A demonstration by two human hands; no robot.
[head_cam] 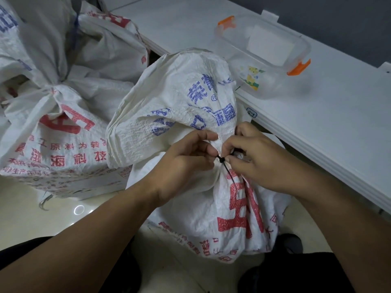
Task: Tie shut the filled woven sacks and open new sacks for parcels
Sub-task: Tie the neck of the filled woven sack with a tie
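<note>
Both hands, left (186, 157) and right (254, 157), pinched closed on black tie (222, 160) around gathered sack neck (220, 144).

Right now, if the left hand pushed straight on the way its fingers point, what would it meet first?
The left hand points right, at the bunched neck of the sack it already pinches; just beyond are the black tie and the right hand. Depth looks about level.

woven sacks (190, 106): 3 (two tied) | hands (184, 159): 2 | clear box (264, 49): 1 | cable tie (221, 159): 1
</note>
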